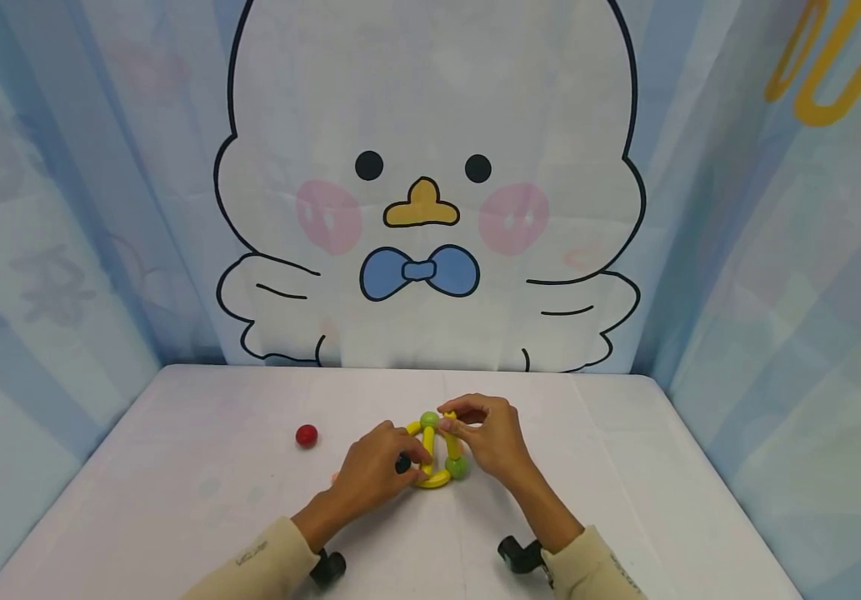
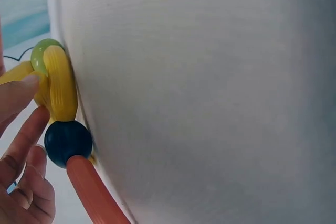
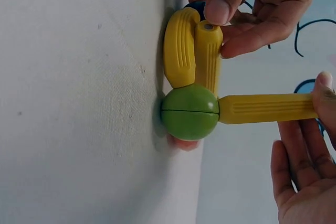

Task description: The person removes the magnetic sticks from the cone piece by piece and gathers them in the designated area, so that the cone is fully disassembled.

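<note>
My left hand (image 1: 379,461) pinches one end of a ribbed yellow rod (image 3: 209,59) low over the table. A curved yellow rod (image 3: 179,51) lies beside it, running to a green ball (image 3: 190,112). From that ball a straight yellow rod (image 3: 266,108) stands up, its top end pinched between the thumb and fingers of my right hand (image 1: 495,435). A second green ball (image 1: 429,420) sits at the far side of the joined pieces. Near my left fingers is a dark blue ball (image 2: 68,143) with an orange-red rod (image 2: 98,191) against it.
A red ball (image 1: 307,436) lies on the white table (image 1: 197,500), left of the hands. Another orange-red piece (image 3: 185,144) shows behind the near green ball. Black wrist devices (image 1: 328,570) sit under both sleeves. A printed curtain (image 1: 430,100) hangs along the table's back edge.
</note>
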{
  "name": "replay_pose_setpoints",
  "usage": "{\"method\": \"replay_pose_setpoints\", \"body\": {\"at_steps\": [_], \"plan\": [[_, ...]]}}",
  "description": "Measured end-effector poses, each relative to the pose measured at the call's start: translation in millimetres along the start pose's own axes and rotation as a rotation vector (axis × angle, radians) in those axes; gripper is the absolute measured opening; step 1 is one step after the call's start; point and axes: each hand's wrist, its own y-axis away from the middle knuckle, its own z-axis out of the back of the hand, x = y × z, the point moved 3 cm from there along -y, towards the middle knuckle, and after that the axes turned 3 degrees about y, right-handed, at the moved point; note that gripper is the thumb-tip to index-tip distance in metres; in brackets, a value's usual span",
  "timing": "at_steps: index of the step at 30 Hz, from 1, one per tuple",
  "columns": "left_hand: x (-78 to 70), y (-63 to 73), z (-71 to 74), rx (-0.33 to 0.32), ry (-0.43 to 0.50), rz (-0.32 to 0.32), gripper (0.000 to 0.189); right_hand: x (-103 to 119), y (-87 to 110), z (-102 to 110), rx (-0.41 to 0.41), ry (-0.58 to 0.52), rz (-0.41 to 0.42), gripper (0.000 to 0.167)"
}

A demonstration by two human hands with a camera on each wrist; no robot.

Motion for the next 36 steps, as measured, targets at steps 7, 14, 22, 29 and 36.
{"method": "replay_pose_setpoints", "body": {"at_steps": [7, 14, 22, 29, 36], "plan": [[0.7, -0.9, -1.2, 0.008, -0.001, -0.003, 0.014, -2, 5.7, 10, 0.015, 0.008, 0.006, 0.017], [1.1, -1.2, -1.2, 0.016, -0.015, 0.008, 0.015, -7, 15.7, 27, 0.013, 0.02, -0.058, 0.018], [0.0, -0.8, -0.7, 0.011, -0.015, -0.002, 0.015, -18, 28.9, 43, 0.002, 0.058, -0.09, 0.022], [0.6, -1.2, -0.7, 0.014, -0.02, -0.004, 0.016, -29, 36.5, 54, 0.001, 0.08, -0.113, 0.023], [0.2, -1.5, -0.3, 0.013, -0.029, -0.003, 0.016, -42, 42.0, 61, 0.015, 0.114, -0.133, 0.022]]}}
